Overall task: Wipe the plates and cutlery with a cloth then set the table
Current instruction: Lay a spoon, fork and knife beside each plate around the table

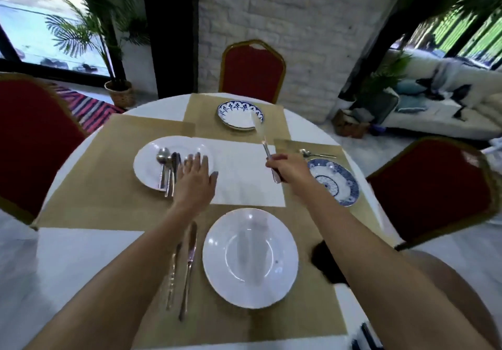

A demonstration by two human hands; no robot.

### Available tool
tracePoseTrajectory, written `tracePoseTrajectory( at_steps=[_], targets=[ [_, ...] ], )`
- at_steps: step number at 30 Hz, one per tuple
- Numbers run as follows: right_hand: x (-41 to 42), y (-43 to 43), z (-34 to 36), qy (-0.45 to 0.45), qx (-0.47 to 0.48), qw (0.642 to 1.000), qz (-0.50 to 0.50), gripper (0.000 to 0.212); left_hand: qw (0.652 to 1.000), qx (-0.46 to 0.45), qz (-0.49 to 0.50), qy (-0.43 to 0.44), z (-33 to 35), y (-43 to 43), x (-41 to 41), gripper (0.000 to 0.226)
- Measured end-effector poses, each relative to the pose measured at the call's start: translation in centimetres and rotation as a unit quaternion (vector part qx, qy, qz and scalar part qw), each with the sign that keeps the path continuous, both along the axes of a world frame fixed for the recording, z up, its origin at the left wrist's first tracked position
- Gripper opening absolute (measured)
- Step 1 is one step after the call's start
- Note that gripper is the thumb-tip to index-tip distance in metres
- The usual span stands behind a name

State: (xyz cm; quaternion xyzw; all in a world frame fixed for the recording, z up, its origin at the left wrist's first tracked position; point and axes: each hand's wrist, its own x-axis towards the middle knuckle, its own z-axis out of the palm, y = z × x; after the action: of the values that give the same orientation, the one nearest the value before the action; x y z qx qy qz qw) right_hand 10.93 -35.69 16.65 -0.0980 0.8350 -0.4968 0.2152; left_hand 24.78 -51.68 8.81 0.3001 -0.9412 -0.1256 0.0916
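Note:
My right hand (288, 169) grips a knife (267, 151) by its handle, blade blurred and pointing toward the far blue-rimmed plate (239, 116). My left hand (197, 175) lies flat, fingers spread, on the edge of a white plate (148, 163) that carries a spoon and other cutlery (167, 169). A white cloth (244, 175) lies in the table's middle between both hands. Nearest me sits a large white plate (250, 257) with a knife and fork (184, 268) to its left. A blue patterned plate (335, 181) sits at the right with a spoon (316, 154) beyond it.
Tan placemats (103, 181) cover the round white table (68, 268). Red chairs stand at the left (32, 143), far side (252, 69) and right (429, 189). A potted palm (119, 91) and a sofa (440, 110) stand beyond.

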Motion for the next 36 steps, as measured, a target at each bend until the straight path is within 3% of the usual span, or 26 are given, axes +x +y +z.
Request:
tracePoseTrajectory(
  at_steps=[6, 9, 12, 17, 23, 28, 36],
  targets=[
    [-4.2, 18.2, 5.5, 0.106, -0.021, 0.994, 0.004, 0.018, 0.999, -0.018, -0.039, 0.025, 4.1, 18.1, -6.6, 0.06],
    [-5.9, 25.3, 6.1, 0.123, -0.029, 0.992, -0.017, 0.021, 0.998, -0.017, -0.044, 0.033, 5.7, 24.9, -8.7, 0.059],
    [-6.4, 32.9, 6.7, 0.126, -0.021, 0.992, -0.019, 0.009, 0.998, -0.019, -0.066, 0.015, 6.4, 31.2, -10.4, 0.06],
    [-9.2, 41.8, 7.5, 0.125, -0.016, 0.992, -0.021, 0.015, 0.998, -0.027, -0.061, -0.01, 7.2, 37.6, -14.0, 0.06],
    [-15.6, 48.8, 7.6, 0.164, -0.023, 0.986, 0.012, 0.018, 0.997, -0.057, -0.047, -0.02, 6.3, 43.8, -20.6, 0.06],
    [-24.1, 52.5, 7.6, 0.192, 0.011, 0.979, 0.069, 0.006, 0.999, -0.041, -0.002, -0.03, 4.7, 48.4, -28.7, 0.061],
    [-36.0, 57.1, 8.8, 0.183, 0.039, 0.977, 0.106, 0.008, 0.999, -0.049, -0.002, -0.014, 6.7, 55.4, -40.3, 0.056]
  ],
)
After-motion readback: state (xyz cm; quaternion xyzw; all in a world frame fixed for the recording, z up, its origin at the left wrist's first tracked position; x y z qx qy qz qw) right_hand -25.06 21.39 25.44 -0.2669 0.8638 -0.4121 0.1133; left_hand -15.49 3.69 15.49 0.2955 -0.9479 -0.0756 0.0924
